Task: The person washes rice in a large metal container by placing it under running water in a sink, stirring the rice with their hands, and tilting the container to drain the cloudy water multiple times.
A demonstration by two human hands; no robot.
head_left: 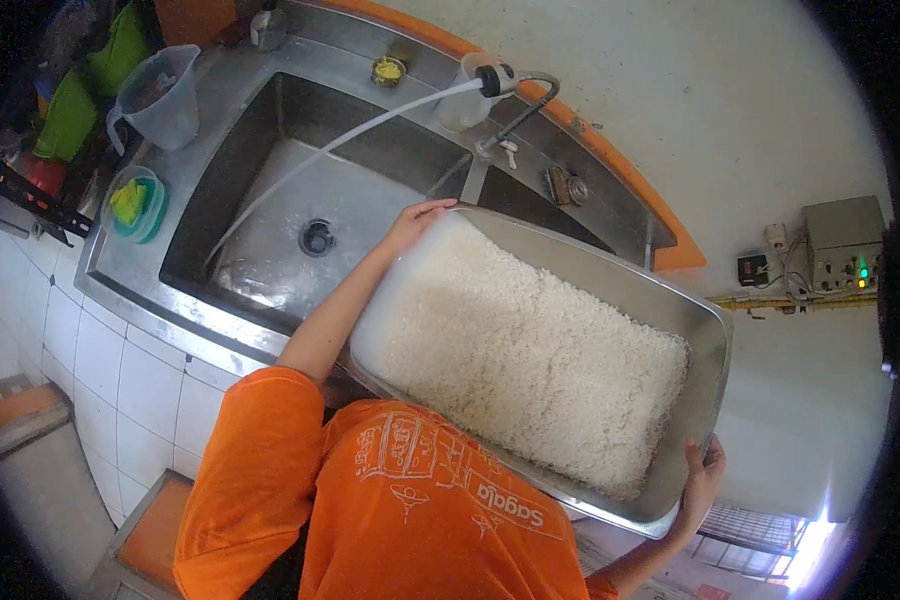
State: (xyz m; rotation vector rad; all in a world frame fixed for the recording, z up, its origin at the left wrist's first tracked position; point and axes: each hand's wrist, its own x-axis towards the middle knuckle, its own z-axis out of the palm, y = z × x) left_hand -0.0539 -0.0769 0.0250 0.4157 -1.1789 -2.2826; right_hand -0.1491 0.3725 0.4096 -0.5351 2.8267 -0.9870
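Note:
A large, deep stainless-steel tray (709,360) holds a thick bed of white rice grains (525,352). Cloudy whitish water (381,322) has pooled at its left end, while bare metal shows along the far side and right end. My left hand (418,225) grips the rim at the far left corner, beside the sink. With the thumb inside the wall, my right hand (703,476) holds the right end near the closest corner. The tray's left end overlaps the edge of a steel sink basin (367,195), and its near side lies against my orange shirt.
A faucet (499,81) sends a white hose or water stream, I cannot tell which, into the basin. A drain (317,238) sits in its floor. Left on the counter are a plastic jug (161,97) and a round container (139,214). An electrical box (844,240) hangs right.

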